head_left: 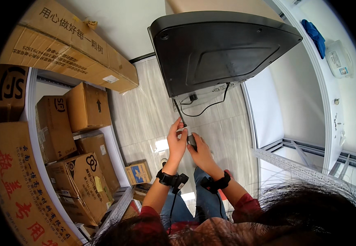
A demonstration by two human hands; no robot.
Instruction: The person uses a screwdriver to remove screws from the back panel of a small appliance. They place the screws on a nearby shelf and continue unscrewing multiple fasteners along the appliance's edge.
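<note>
The left hand (176, 143) and the right hand (203, 156) are close together, both clamped on one small grey cylindrical piece (191, 142) in front of the body, above the floor (143, 110). The left thumb and fingers pinch its upper, cable end, while the right thumb and fingers wrap its darker lower part. A dark cable (180, 110) runs from it up to the near left corner of a large black panel-like appliance (223, 53). Just under that appliance hang a thin black cord (206, 110), curving down in a loop, and a small black plug (193, 98). Each wrist wears a black strap; red sleeves (245, 205) and blue jeans (208, 190) show below. To the left, a white-framed shelf holds several brown cartons (85, 106), with a long carton (116, 67) beyond it and a small box with a blue label (138, 172) low beside the shelf. To the right stands a white frame (315, 74), with a blue cloth (314, 37) and a pale container (338, 59) past its upper part
</note>
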